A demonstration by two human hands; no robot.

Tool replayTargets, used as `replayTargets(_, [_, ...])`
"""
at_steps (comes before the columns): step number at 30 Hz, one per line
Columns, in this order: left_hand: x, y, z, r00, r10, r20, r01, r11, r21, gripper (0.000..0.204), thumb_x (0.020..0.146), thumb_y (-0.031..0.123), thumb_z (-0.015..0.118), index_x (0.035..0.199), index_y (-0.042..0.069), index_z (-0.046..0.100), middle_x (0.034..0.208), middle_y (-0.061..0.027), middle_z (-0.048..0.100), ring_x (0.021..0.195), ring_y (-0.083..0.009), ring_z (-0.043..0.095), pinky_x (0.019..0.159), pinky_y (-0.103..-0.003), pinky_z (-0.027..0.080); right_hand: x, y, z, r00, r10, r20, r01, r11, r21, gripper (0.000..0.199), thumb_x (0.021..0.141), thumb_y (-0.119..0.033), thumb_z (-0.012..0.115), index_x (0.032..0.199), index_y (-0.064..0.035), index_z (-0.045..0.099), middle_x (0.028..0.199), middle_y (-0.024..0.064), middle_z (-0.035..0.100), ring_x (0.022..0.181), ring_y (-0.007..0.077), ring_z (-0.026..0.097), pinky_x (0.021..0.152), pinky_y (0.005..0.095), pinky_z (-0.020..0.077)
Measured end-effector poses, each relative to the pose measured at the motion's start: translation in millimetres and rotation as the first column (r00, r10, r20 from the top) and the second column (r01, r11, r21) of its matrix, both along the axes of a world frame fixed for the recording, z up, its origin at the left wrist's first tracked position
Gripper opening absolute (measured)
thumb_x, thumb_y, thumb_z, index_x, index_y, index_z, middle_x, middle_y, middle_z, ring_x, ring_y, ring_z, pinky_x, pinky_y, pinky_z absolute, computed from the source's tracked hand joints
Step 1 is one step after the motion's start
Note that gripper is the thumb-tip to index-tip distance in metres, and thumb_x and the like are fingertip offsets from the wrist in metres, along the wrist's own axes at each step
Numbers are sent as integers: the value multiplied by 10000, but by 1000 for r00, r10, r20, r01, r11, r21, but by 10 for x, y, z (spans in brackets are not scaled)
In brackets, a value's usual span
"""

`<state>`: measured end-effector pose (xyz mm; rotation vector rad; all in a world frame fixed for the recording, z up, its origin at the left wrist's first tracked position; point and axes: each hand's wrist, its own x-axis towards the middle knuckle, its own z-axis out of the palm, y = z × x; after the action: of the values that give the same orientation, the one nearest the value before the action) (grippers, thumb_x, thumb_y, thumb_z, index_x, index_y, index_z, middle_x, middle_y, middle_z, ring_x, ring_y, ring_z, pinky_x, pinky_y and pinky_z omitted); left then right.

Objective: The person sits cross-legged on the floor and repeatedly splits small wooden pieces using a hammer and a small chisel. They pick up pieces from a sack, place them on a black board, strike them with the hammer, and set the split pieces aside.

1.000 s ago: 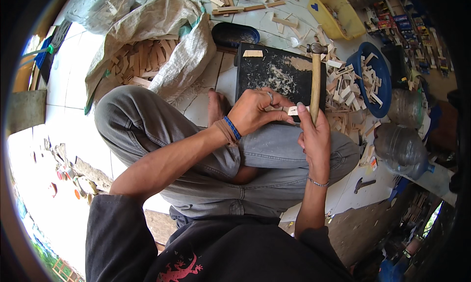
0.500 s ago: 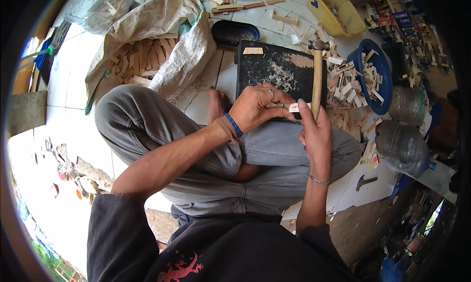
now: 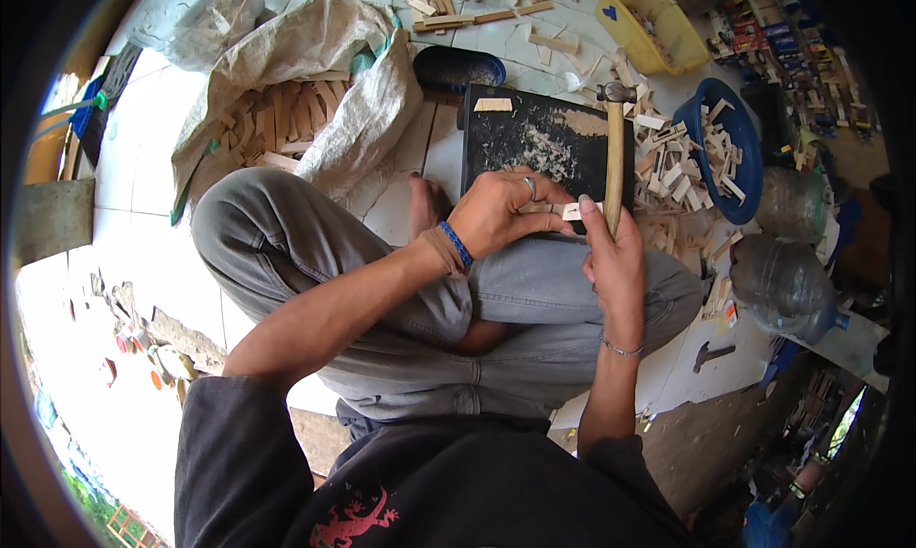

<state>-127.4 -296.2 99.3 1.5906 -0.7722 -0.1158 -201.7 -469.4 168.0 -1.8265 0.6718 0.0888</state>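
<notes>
My left hand pinches a small pale wooden block between thumb and fingers, over the near edge of a black board. The block's end face shows a dark slot. My right hand is closed around the lower handle of a hammer, whose metal head points away from me. The right thumb tip touches the block's right end. Wood dust and shavings lie on the board, with a flat wooden piece near its far left corner.
Left stands an open woven sack of wooden pieces. Right of the board, loose blocks lie beside a blue basin. Farther off are a yellow tub and a dark oval tray. A second hammer lies near my right knee.
The view has shifted slightly. My left fingers have moved a little on the block, and its slotted end now shows more clearly. The hammer stays in my right hand.
</notes>
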Motion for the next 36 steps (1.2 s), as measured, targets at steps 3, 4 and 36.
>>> replayTargets(3, [-13, -1, 67, 998, 25, -50, -26, 999, -27, 376, 814, 266, 885, 1078, 29, 764, 970, -129, 761, 891, -279, 734, 783, -372, 580, 5, 8, -1, 1000, -13, 7, 13, 999, -43, 314, 1034, -358, 698, 959, -62, 627, 658, -56, 468, 442, 15, 368, 363, 220, 293])
replayTargets(4, [-29, 8, 92, 993, 19, -115, -23, 999, -36, 374, 812, 242, 889, 1087, 23, 760, 999, -123, 766, 923, -262, 738, 808, -363, 580, 2, 7, 4, 1000, -12, -4, 12, 998, -58, 326, 1028, -361, 706, 968, -46, 642, 658, -42, 502, 457, 27, 399, 381, 231, 311])
replayTargets(36, [-53, 6, 86, 999, -25, -38, 19, 987, -157, 186, 851, 105, 831, 1013, 20, 798, 1062, -112, 789, 1021, -244, 754, 882, -334, 587, -722, -271, 552, 915, 384, 121, -238, 759, -607, 465, 1067, -90, 563, 1528, -43, 511, 1224, 222, 720, 855, 273, 750, 740, 355, 557])
